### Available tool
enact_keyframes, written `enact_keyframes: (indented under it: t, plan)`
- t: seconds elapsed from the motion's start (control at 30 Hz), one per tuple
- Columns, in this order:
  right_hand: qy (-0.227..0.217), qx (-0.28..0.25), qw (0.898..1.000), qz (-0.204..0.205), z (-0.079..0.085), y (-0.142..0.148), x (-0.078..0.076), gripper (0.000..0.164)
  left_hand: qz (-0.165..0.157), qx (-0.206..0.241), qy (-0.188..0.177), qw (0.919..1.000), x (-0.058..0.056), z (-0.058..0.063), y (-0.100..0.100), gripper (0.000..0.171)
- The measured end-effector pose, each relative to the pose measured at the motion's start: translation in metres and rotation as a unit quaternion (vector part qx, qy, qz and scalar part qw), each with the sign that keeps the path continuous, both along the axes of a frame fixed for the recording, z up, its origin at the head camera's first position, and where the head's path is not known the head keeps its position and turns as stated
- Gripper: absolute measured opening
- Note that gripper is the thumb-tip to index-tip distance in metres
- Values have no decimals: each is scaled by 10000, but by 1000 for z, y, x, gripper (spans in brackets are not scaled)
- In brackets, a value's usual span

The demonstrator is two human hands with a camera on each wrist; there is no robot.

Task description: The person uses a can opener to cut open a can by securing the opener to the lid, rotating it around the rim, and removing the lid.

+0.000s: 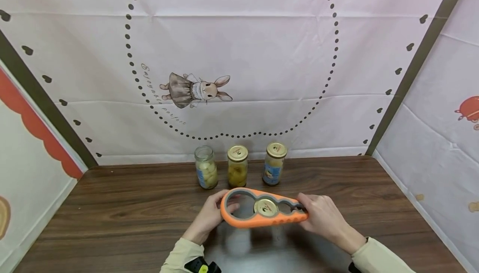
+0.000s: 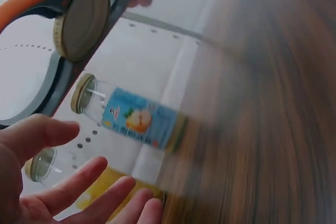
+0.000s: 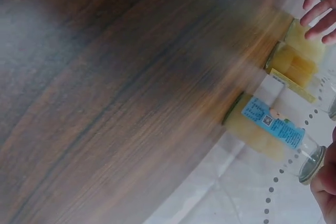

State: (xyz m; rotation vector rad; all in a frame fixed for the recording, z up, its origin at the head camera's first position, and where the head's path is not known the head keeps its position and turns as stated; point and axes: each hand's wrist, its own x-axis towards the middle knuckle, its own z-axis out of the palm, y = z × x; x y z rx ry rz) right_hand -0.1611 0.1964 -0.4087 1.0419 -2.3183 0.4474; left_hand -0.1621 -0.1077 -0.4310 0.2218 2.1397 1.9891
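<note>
An orange jar opener (image 1: 247, 222) with grey-lined holes is held above the table. My right hand (image 1: 323, 217) grips its narrow end. A gold jar lid (image 1: 266, 207) sits in the opener's middle hole; its underside shows in the left wrist view. Beside the wide end is my left hand (image 1: 209, 217), its fingers spread and loosely bent, partly seen through the big hole. In the left wrist view the left thumb (image 2: 44, 132) lies close to the opener's edge; I cannot tell whether it touches. Behind the opener stands a lidless glass jar (image 1: 206, 169) of pale fruit.
Two lidded jars stand in the same row: one of yellow fruit (image 1: 237, 167) in the middle, one with a blue label (image 1: 274, 165) at right. The brown wooden table (image 1: 131, 215) meets a white printed cloth wall (image 1: 262, 65) behind them.
</note>
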Motion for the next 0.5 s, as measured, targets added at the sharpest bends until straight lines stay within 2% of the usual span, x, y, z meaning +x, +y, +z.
enact_keyframes:
  t: [0.13, 0.17, 0.2, 0.23, 0.27, 0.3, 0.33, 0.37, 0.4, 0.43, 0.47, 0.5]
  plan:
    - [25, -88, 10000, -8, 1, -3, -2, 39, -249, 977, -494, 9937, -2, 0, 11, 34]
    - [47, -103, 9999, -17, 1, -4, -2, 39, -438, 1264, -497, 9898, -4, 1, 14, 33]
    - [65, -112, 9999, -33, 1, -5, -3, 39, -901, 1555, -350, 9831, -7, 2, 19, 34]
    - [77, -122, 9999, -46, 2, -7, -3, 39, -1499, 2018, -338, 9673, -11, 2, 23, 36]
    - [90, -125, 9999, -59, 2, -8, -3, 39, -2136, 2575, -426, 9414, -14, 3, 27, 39]
    - [86, -143, 9998, -62, 2, -10, -4, 39, -2772, 3032, -476, 9105, -17, 3, 31, 42]
    - [77, -160, 9998, -64, 2, -11, -4, 40, -3405, 3637, -804, 8633, -20, 4, 35, 45]
    - [72, -178, 9998, -64, 1, -12, -4, 41, -3909, 4233, -1289, 8071, -22, 4, 37, 49]
    - [56, -197, 9998, -66, 1, -13, -5, 41, -4162, 4382, -1278, 7864, -22, 5, 39, 51]
    - [44, -210, 9997, -67, 0, -14, -5, 41, -4194, 4841, -1871, 7449, -20, 5, 39, 53]
    - [23, -227, 9997, -59, 0, -15, -5, 41, -4087, 4879, -1797, 7501, -18, 5, 39, 52]
    - [4, -248, 9997, -57, -1, -15, -5, 41, -3878, 4787, -1562, 7720, -16, 6, 39, 49]
